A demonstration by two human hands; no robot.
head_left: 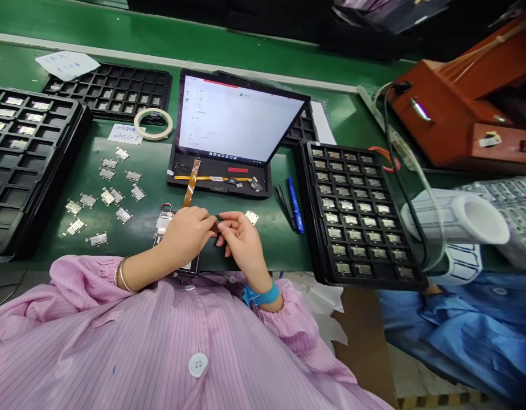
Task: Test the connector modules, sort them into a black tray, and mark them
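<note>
My left hand (188, 230) and my right hand (243, 244) meet over the table's front edge, fingertips pinched together around a small dark piece (214, 226). The fingers cover most of it, so its kind cannot be made out. Beneath my left hand lies a circuit board with a black panel (161, 223), partly hidden by the hand and wrist. An orange flex cable (192, 182) runs from there up to an opened screen unit (239, 122), whose display is lit white. Just behind my right fingers is a small whitish plate (251, 217).
Loose small metal-shielded modules (107, 196) lie scattered at left, beside a black tray (15, 171). A roll of tape (153, 124) rests behind them. To the right are tweezers (285, 206), a blue pen (295, 205), a filled module tray (357, 213) and a white label roll (455, 216).
</note>
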